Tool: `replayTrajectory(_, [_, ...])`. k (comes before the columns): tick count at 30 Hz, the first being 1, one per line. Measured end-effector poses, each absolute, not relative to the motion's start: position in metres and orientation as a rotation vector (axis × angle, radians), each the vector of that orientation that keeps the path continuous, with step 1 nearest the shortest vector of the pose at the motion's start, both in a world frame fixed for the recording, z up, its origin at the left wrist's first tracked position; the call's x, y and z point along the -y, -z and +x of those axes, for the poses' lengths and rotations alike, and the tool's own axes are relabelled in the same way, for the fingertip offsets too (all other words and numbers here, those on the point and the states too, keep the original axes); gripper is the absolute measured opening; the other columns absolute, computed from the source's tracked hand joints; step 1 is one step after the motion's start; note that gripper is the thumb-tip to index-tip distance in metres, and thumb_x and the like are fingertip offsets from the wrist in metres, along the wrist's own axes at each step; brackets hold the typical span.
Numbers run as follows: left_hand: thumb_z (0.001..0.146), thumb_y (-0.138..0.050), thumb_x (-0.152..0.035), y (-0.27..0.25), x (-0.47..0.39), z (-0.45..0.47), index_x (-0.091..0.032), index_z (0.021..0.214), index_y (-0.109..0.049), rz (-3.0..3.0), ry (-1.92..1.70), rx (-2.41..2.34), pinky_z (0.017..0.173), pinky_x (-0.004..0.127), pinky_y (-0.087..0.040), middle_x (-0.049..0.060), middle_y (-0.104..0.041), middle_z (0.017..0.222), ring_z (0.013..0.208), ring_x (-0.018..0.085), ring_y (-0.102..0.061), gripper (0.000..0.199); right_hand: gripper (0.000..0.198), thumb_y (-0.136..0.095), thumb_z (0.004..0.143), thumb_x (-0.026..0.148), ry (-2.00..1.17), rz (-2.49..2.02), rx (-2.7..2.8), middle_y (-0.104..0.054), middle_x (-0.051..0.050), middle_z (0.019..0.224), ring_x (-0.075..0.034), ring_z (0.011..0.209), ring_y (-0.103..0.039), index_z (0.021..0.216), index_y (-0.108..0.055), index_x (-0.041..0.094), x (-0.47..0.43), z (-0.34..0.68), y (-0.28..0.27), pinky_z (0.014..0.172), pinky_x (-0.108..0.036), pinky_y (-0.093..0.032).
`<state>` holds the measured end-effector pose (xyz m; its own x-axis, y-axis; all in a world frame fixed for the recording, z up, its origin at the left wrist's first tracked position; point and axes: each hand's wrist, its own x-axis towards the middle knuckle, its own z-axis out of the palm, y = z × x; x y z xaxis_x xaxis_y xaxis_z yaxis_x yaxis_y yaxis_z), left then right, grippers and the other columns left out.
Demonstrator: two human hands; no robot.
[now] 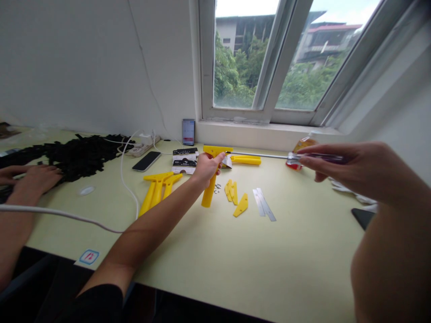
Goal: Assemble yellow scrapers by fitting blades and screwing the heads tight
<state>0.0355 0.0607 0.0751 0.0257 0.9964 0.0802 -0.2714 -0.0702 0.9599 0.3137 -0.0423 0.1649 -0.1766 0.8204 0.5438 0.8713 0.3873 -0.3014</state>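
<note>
My left hand [208, 168] is closed around a yellow plastic scraper [209, 193], its wide head up and its handle pointing down. In my right hand [353, 166] is a screwdriver [266, 155] with a long metal shaft, held level. Its dark tip meets the scraper head close to my left thumb; a screw there is too small to make out. Below and to the right lie several yellow plates [241, 206] with holes and thin metal blades [264, 204]. Small metal screws or nuts [217, 188] sit beside the scraper handle, partly hidden by it.
More yellow scrapers [156, 188] lie left of my forearm, another [247, 160] behind. A white cable [123, 175], phone [147, 161], small boxes [185, 160] and a bottle [303, 146] stand around. At left, another person's hands [37, 181] touch a black pile [81, 157].
</note>
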Motion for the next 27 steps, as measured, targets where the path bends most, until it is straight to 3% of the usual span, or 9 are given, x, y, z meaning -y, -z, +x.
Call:
replayTrajectory(2, [0.073, -0.078, -0.021, -0.072, -0.062, 0.036, -0.012, 0.070, -0.061, 1.144, -1.399, -0.997, 0.038, 0.019, -0.031, -0.002, -0.053, 0.058, 0.043, 0.005, -0.045, 0.019, 0.038, -0.062, 0.081, 0.058, 0.198, -1.470, 2.006, -0.068, -0.002, 0.064, -0.012, 0.048, -0.057, 0.094, -0.077, 0.026, 0.047, 0.304, -0.168, 0.047, -0.026, -0.043])
replayTrajectory(6, [0.073, -0.076, -0.027, -0.068, -0.065, 0.035, -0.013, 0.068, -0.063, 1.274, -1.479, -1.076, 0.041, 0.018, -0.032, -0.003, -0.051, 0.052, 0.042, 0.005, -0.042, 0.020, 0.029, -0.065, 0.079, 0.050, 0.429, -1.412, 1.950, -0.065, -0.004, 0.096, -0.014, 0.063, -0.061, 0.098, -0.071, 0.028, 0.058, 0.286, -0.172, 0.059, -0.031, -0.050])
replayTrajectory(11, [0.076, -0.072, -0.029, -0.067, -0.071, 0.031, -0.014, 0.066, -0.060, 1.275, -1.499, -1.117, 0.039, 0.019, -0.030, -0.004, -0.048, 0.051, 0.039, 0.005, -0.039, 0.022, 0.026, -0.059, 0.083, 0.034, 0.370, -1.175, 2.188, -0.054, -0.008, 0.114, -0.020, 0.088, -0.063, 0.108, -0.060, 0.025, 0.067, 0.273, -0.170, 0.070, -0.033, -0.056])
replayTrajectory(14, [0.075, -0.073, -0.029, -0.066, -0.074, 0.029, -0.014, 0.068, -0.060, 1.252, -1.529, -1.119, 0.038, 0.019, -0.030, -0.004, -0.049, 0.052, 0.039, 0.005, -0.040, 0.021, 0.018, -0.056, 0.088, 0.034, 0.467, -1.164, 2.104, -0.062, -0.006, 0.106, -0.021, 0.085, -0.064, 0.105, -0.059, 0.027, 0.067, 0.262, -0.167, 0.070, -0.034, -0.054])
replayTrajectory(17, [0.075, -0.073, -0.031, -0.064, -0.078, 0.027, -0.013, 0.071, -0.062, 1.257, -1.558, -1.109, 0.038, 0.018, -0.030, -0.004, -0.049, 0.053, 0.039, 0.005, -0.041, 0.021, 0.023, -0.046, 0.095, 0.039, 0.636, -1.403, 1.811, -0.066, -0.006, 0.089, -0.023, 0.073, -0.064, 0.110, -0.057, 0.028, 0.062, 0.254, -0.163, 0.064, -0.037, -0.049])
replayTrajectory(22, [0.075, -0.074, -0.033, -0.067, -0.083, 0.021, -0.014, 0.069, -0.059, 1.224, -1.577, -1.106, 0.037, 0.019, -0.031, -0.004, -0.049, 0.051, 0.038, 0.005, -0.041, 0.025, 0.033, -0.053, 0.089, 0.041, 0.369, -1.266, 2.020, -0.063, -0.008, 0.106, -0.023, 0.078, -0.065, 0.118, -0.050, 0.026, 0.050, 0.257, -0.159, 0.067, -0.036, -0.050])
replayTrajectory(25, [0.076, -0.073, -0.034, -0.071, -0.085, 0.017, -0.014, 0.072, -0.061, 1.262, -1.601, -1.084, 0.038, 0.019, -0.031, -0.002, -0.055, 0.053, 0.038, 0.005, -0.043, 0.024, 0.025, -0.046, 0.093, 0.041, 0.328, -1.380, 1.879, -0.065, -0.004, 0.081, -0.022, 0.068, -0.065, 0.112, -0.053, 0.026, 0.045, 0.257, -0.157, 0.062, -0.035, -0.048])
replayTrajectory(27, [0.077, -0.071, -0.035, -0.073, -0.086, 0.014, -0.014, 0.073, -0.062, 1.295, -1.624, -1.088, 0.038, 0.019, -0.031, 0.000, -0.058, 0.054, 0.038, 0.006, -0.045, 0.023, 0.025, -0.046, 0.094, 0.042, 0.307, -1.412, 1.815, -0.066, -0.004, 0.082, -0.022, 0.068, -0.065, 0.113, -0.052, 0.027, 0.043, 0.256, -0.155, 0.062, -0.035, -0.048])
